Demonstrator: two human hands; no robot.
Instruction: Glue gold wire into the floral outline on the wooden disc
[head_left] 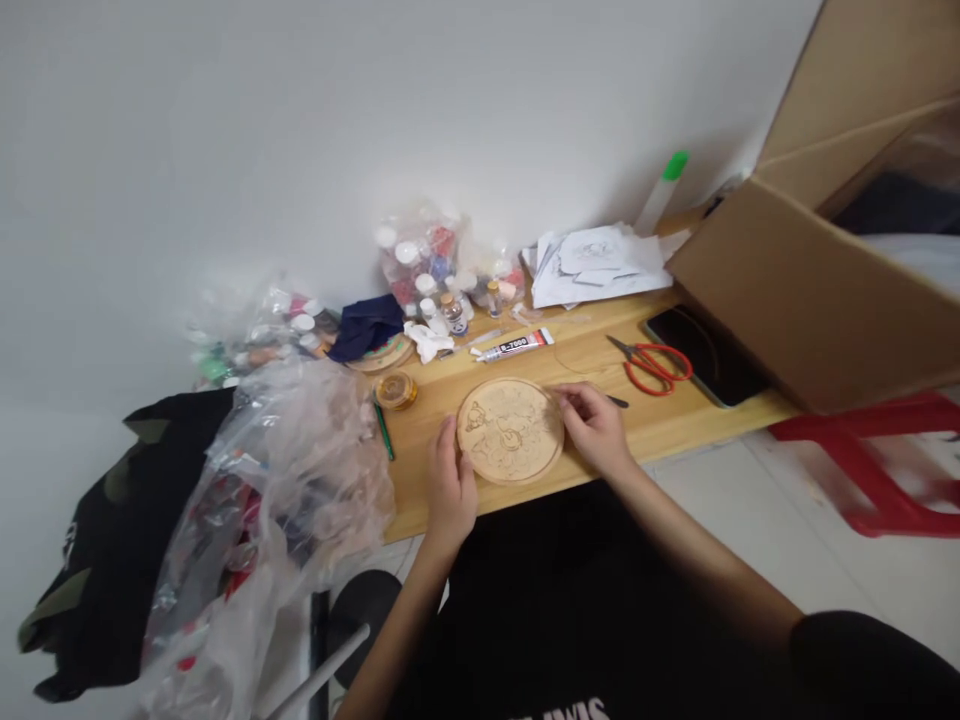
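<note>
A round pale wooden disc (511, 432) with a brown line drawing lies in front of me at the table's near edge. My left hand (452, 482) grips its left rim, thumb over the edge and fingers alongside. At the right rim, my right hand (594, 425) has its thumb and forefinger closed on the edge. A dark thin tip (618, 402) sticks out behind the right hand; the rest is hidden. Beyond the disc are a glue tube (517, 346) and a small amber jar (395, 390). Red-handled scissors (654, 366) lie open to the right.
Plastic bags of bottles (424, 255) line the wall, beside stacked papers (596, 262). A cardboard box (817, 290) and phone (709, 355) occupy the right. A large plastic bag (300, 450) and green pencil (383, 432) are at left. A red stool (877, 470) stands below.
</note>
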